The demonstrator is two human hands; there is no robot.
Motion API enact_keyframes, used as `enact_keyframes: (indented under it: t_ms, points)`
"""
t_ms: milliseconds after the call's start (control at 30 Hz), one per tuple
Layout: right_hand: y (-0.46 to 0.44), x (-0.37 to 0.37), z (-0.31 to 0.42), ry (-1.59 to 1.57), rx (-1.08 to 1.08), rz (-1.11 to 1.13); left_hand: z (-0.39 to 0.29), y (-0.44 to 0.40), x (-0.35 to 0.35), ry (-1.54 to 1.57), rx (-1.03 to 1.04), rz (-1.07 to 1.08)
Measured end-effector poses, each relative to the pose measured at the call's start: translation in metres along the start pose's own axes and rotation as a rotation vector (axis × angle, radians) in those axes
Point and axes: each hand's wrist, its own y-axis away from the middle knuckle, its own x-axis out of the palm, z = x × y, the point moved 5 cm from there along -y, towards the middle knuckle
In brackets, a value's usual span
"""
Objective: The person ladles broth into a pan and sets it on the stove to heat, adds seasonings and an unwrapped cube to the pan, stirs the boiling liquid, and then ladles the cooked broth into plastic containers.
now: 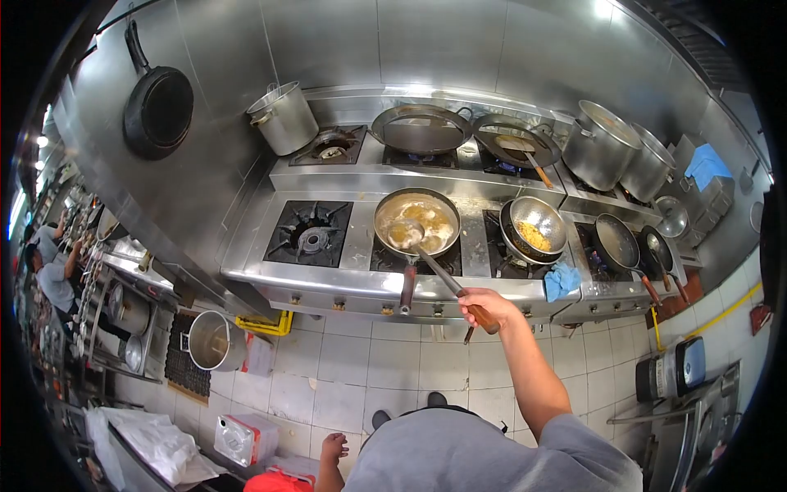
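My right hand (485, 307) is closed around the wooden handle of a long metal ladle (441, 275). The ladle's round head rests in a deep frying pan (378, 221) on the front row of burners. Inside the pan is a bubbling, yellowish-brown liquid (428, 215) with pale foam. The pan's dark handle (407, 289) points toward me, and nobody grips it. Low in the view, my left hand (334, 447) hangs beside my body, loosely curled with fingers partly apart and nothing in it.
Right of the pan, a metal strainer (548, 220) holding yellow food sits over another pan. A blue cloth (561, 281) lies on the stove edge. Wide pans (420, 129) and tall pots (602, 139) occupy the back row. A large pot (215, 340) stands on the floor. People work far left.
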Motion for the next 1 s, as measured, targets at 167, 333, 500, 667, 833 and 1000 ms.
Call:
enact_keyframes:
  t_ms: [167,333,500,667,833,1000]
  points:
    - [-0.018,0.014,-0.019,-0.223,-0.042,0.117,0.003,0.002,-0.002,0.044,-0.019,-0.003]
    - [-0.044,0.017,-0.043,-0.271,0.015,0.072,0.015,0.010,-0.004,0.066,-0.032,-0.021]
    - [-0.060,0.018,-0.052,-0.300,-0.003,0.003,0.026,0.020,-0.004,0.074,-0.034,-0.055]
    - [-0.055,0.024,-0.050,-0.219,-0.070,-0.039,0.039,0.025,-0.001,0.111,-0.036,-0.055]
    - [-0.039,0.031,-0.047,-0.063,-0.115,-0.194,0.050,0.023,-0.001,0.115,-0.021,-0.061]
    - [-0.023,-0.007,-0.040,0.412,-0.190,-0.443,0.055,0.020,-0.004,0.110,-0.029,-0.059]
